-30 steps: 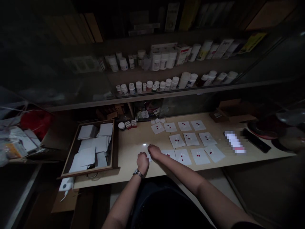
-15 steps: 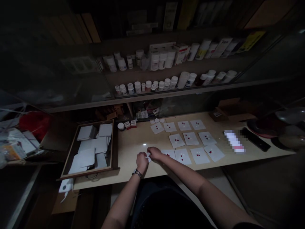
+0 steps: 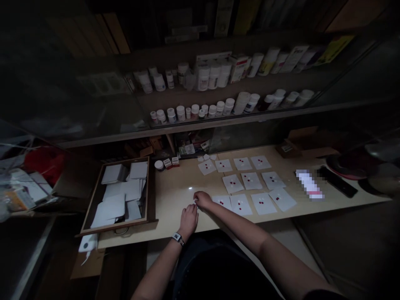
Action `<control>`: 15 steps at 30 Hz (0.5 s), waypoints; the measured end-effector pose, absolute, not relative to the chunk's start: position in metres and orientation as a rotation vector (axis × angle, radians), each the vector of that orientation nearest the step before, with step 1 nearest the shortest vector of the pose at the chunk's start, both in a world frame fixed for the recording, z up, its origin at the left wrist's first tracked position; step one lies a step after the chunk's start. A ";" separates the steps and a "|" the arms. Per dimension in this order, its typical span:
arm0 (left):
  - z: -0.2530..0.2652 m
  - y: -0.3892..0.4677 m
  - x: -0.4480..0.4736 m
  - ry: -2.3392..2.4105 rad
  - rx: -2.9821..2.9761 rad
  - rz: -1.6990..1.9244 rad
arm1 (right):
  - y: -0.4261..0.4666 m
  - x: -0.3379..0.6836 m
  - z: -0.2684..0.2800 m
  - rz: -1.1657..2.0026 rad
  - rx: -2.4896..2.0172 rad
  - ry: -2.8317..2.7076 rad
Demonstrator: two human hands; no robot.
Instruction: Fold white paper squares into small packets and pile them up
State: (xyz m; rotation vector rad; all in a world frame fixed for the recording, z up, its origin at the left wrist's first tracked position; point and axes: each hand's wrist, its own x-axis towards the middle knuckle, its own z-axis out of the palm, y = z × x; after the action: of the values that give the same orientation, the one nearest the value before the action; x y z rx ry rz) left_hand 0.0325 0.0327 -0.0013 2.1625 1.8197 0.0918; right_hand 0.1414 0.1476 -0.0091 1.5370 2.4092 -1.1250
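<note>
A small folded piece of white paper (image 3: 195, 203) sits between my two hands, mostly covered by the fingers. My right hand (image 3: 203, 201) pinches it from the far side. My left hand (image 3: 189, 217), with a watch on the wrist, lies palm down on the near side with its fingers closed on the paper's edge. Just right of my hands, rows of square white papers (image 3: 242, 205) lie spread on the desk, each with several red and white pills on it. At the back are a few small folded white packets (image 3: 206, 157).
An open drawer (image 3: 152, 196) full of white paper squares stands left of my hands. Behind are a white jar (image 3: 159, 165) and small boxes (image 3: 171, 162). A black phone (image 3: 339, 182) and a cardboard box (image 3: 286, 150) lie right. Bottles (image 3: 180, 113) line the shelves above.
My left hand has turned over and slid slightly right and nearer, its fingers now flatter over the paper. Less of the paper shows. My right hand stays almost in place.
</note>
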 end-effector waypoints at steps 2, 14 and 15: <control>-0.003 0.031 0.032 1.804 2.185 0.064 | 0.149 0.140 -0.008 -1.137 1.548 2.383; 0.003 0.037 0.025 1.738 2.149 0.089 | 0.146 0.134 -0.007 -1.042 1.673 2.322; 0.002 0.036 0.024 1.739 2.150 0.096 | 0.146 0.134 -0.007 -1.056 1.683 2.303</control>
State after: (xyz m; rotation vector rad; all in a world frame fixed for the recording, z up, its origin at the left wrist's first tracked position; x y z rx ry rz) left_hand 0.0243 0.0355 0.0018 2.1498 1.7387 0.0961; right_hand 0.1338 0.1464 -0.0072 1.6826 2.3031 -1.0557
